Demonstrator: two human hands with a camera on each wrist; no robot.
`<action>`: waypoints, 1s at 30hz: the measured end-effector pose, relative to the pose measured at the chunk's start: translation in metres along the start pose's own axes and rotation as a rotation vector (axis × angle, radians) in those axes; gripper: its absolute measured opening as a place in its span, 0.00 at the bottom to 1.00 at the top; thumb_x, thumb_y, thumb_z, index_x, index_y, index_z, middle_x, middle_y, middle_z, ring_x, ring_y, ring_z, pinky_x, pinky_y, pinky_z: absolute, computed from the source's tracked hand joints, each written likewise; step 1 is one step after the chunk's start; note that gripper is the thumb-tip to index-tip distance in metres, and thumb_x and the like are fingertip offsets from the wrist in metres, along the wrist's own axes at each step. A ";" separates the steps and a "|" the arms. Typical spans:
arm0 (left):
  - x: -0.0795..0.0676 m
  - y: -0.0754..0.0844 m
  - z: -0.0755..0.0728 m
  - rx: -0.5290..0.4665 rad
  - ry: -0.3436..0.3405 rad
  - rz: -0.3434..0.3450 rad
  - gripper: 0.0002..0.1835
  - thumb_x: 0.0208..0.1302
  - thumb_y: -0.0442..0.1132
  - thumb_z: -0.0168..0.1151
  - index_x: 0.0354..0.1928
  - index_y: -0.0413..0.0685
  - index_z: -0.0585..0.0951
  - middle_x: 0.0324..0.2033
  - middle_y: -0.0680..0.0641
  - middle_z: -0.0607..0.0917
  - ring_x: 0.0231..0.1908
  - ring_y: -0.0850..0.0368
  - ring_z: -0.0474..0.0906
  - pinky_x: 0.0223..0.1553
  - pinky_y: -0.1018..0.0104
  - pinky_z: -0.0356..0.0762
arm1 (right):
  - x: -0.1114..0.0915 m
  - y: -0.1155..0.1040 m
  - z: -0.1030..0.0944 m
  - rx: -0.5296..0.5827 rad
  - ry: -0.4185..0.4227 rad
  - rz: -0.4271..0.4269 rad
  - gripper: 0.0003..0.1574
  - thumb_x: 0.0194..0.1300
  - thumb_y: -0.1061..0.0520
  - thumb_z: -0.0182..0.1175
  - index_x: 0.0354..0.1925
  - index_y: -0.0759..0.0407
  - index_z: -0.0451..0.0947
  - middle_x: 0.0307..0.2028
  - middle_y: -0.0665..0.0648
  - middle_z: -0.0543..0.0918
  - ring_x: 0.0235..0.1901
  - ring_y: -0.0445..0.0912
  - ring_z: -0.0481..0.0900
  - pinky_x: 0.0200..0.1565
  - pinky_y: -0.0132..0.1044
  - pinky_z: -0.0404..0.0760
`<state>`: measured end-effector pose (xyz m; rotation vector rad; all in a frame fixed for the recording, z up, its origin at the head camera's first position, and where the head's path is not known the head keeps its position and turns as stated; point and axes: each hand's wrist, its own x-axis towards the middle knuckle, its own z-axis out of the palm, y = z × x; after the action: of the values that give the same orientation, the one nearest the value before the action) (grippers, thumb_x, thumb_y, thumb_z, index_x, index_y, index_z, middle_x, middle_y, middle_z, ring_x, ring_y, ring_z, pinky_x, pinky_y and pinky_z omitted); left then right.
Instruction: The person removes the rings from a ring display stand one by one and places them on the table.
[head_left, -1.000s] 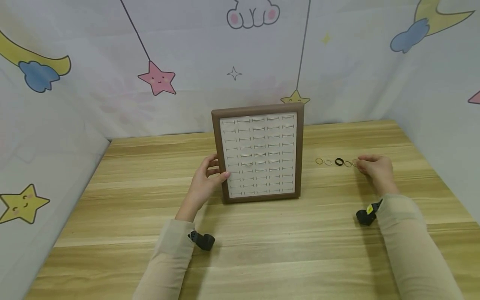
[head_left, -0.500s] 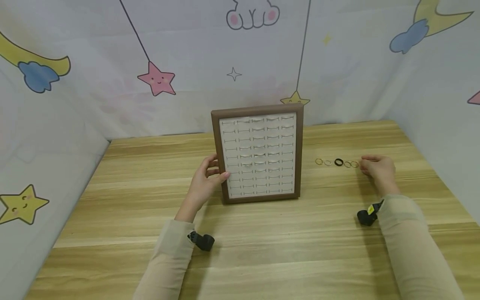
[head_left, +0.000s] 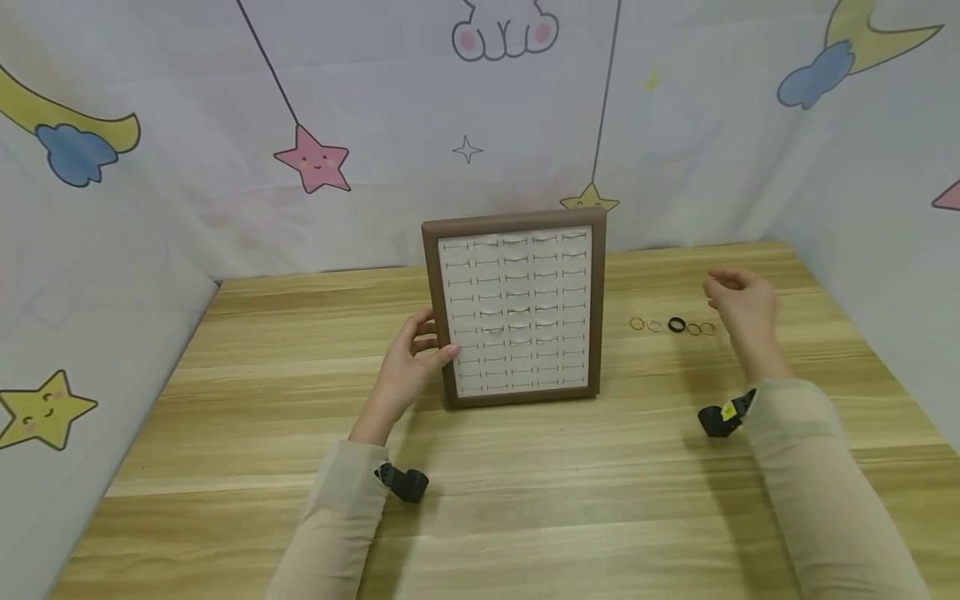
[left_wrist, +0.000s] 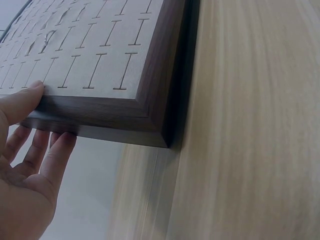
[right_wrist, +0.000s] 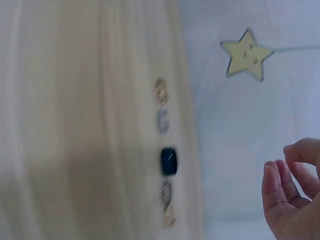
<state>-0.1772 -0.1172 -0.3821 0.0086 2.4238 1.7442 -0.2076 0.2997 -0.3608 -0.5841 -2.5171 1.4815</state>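
My left hand holds the left edge of a brown-framed ring display board, thumb on the front and fingers behind. The board stands tilted on the table, its pale panel cut with rows of slots; a few slots look slightly raised. To its right lies a row of rings: a gold ring, a silver ring, a black ring and thin bands at the right end. Above and beyond that end hovers my right hand, fingers loosely bent, thumb near the fingertips. Nothing shows between them in the right wrist view.
The wood-grain table extends around the board on all sides. A pale cloth backdrop printed with stars and moons rises behind it and along both sides. Each wrist carries a small black camera, such as the right one.
My right hand has let go of the rightmost ring, which is now uncovered, and has risen away from the table. My left hand and the board have stayed in place.
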 end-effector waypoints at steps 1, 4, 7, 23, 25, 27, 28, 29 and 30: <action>0.000 0.000 0.000 0.000 0.000 -0.001 0.37 0.62 0.42 0.65 0.71 0.54 0.60 0.62 0.44 0.70 0.61 0.47 0.69 0.58 0.51 0.74 | -0.002 -0.005 0.002 -0.002 0.009 -0.032 0.27 0.69 0.51 0.52 0.62 0.63 0.71 0.33 0.34 0.72 0.30 0.26 0.73 0.35 0.17 0.76; -0.001 0.001 0.000 0.000 -0.004 -0.004 0.38 0.62 0.42 0.65 0.71 0.54 0.59 0.63 0.44 0.69 0.62 0.46 0.69 0.58 0.51 0.74 | -0.009 -0.021 0.010 -0.016 0.032 -0.121 0.26 0.69 0.50 0.53 0.59 0.62 0.74 0.36 0.35 0.73 0.30 0.25 0.73 0.34 0.17 0.74; -0.001 0.001 0.000 -0.001 -0.009 -0.005 0.38 0.62 0.42 0.65 0.71 0.54 0.59 0.63 0.44 0.69 0.62 0.46 0.69 0.58 0.51 0.73 | -0.020 -0.038 0.018 -0.020 0.044 -0.197 0.24 0.68 0.48 0.54 0.56 0.60 0.76 0.39 0.38 0.75 0.32 0.24 0.72 0.35 0.18 0.73; -0.001 -0.001 -0.001 0.002 -0.017 -0.008 0.38 0.62 0.42 0.65 0.71 0.55 0.59 0.63 0.44 0.69 0.63 0.46 0.68 0.59 0.50 0.72 | -0.087 -0.113 0.062 0.120 -0.195 -0.503 0.16 0.67 0.57 0.59 0.49 0.64 0.79 0.40 0.48 0.82 0.39 0.32 0.76 0.43 0.21 0.76; -0.001 -0.001 0.000 -0.002 -0.017 -0.008 0.38 0.62 0.41 0.65 0.71 0.55 0.59 0.63 0.44 0.69 0.63 0.46 0.68 0.59 0.50 0.72 | -0.093 -0.114 0.069 0.090 -0.225 -0.530 0.14 0.66 0.59 0.59 0.49 0.64 0.79 0.42 0.56 0.83 0.39 0.35 0.77 0.42 0.21 0.76; -0.001 -0.001 0.000 -0.003 -0.017 -0.009 0.38 0.62 0.41 0.65 0.71 0.55 0.59 0.63 0.44 0.69 0.63 0.46 0.68 0.59 0.49 0.72 | -0.098 -0.115 0.077 0.055 -0.250 -0.565 0.13 0.65 0.61 0.59 0.48 0.64 0.80 0.43 0.61 0.84 0.39 0.39 0.78 0.40 0.22 0.77; -0.001 -0.001 0.000 -0.005 -0.016 -0.010 0.38 0.62 0.41 0.65 0.71 0.55 0.59 0.63 0.44 0.69 0.63 0.46 0.68 0.59 0.49 0.72 | -0.100 -0.115 0.080 0.035 -0.258 -0.584 0.13 0.65 0.62 0.60 0.47 0.64 0.80 0.43 0.61 0.84 0.39 0.41 0.78 0.40 0.24 0.77; -0.001 -0.001 0.000 -0.005 -0.017 -0.010 0.38 0.62 0.41 0.65 0.71 0.55 0.59 0.63 0.44 0.69 0.63 0.45 0.68 0.59 0.49 0.72 | -0.102 -0.115 0.084 0.019 -0.268 -0.600 0.12 0.64 0.63 0.60 0.46 0.64 0.80 0.43 0.61 0.84 0.39 0.43 0.79 0.40 0.26 0.78; -0.001 -0.001 0.000 -0.005 -0.017 -0.010 0.38 0.62 0.41 0.65 0.71 0.54 0.59 0.63 0.44 0.69 0.63 0.45 0.68 0.59 0.49 0.72 | -0.104 -0.114 0.087 0.005 -0.277 -0.617 0.12 0.64 0.63 0.60 0.46 0.65 0.81 0.42 0.61 0.84 0.39 0.45 0.80 0.41 0.28 0.79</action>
<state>-0.1762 -0.1177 -0.3826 0.0107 2.4036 1.7388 -0.1703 0.1373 -0.2990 0.4050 -2.5335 1.3839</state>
